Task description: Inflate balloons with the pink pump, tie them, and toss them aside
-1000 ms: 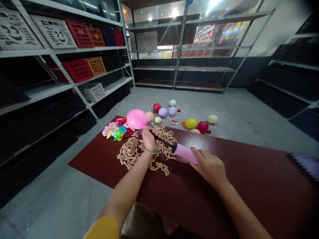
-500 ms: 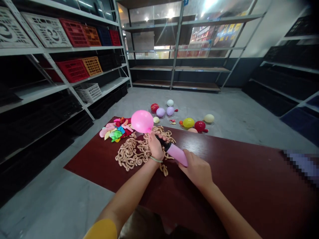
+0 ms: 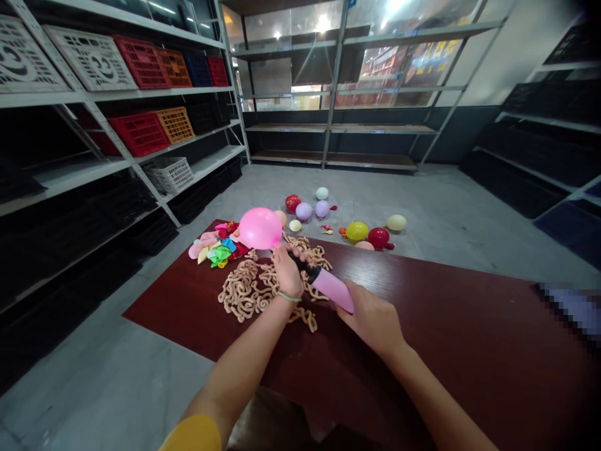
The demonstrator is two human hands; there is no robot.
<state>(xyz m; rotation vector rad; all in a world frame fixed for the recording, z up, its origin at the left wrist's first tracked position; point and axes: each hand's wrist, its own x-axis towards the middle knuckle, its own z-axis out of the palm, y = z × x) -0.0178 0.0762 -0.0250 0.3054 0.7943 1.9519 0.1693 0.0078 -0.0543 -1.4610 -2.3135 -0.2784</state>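
A pink inflated balloon (image 3: 260, 228) sits on the black nozzle of a pink hand pump (image 3: 329, 287) over the dark red table (image 3: 460, 351). My left hand (image 3: 287, 274) is closed around the balloon's neck at the nozzle. My right hand (image 3: 372, 320) grips the rear end of the pump's pink barrel. Under the hands lies a heap of tan curly pieces (image 3: 248, 287). A pile of limp coloured balloons (image 3: 216, 246) rests at the table's far left corner.
Several inflated balloons (image 3: 357, 231) in red, purple, yellow and white lie on the grey floor beyond the table. Metal shelving (image 3: 141, 100) with red, orange and white crates runs along the left. A blurred patch (image 3: 570, 307) sits at the table's right edge.
The pump has shortened from its extended length one second ago; my right hand pushed the barrel toward my left hand. The balloon shifted slightly and looks a little fuller.
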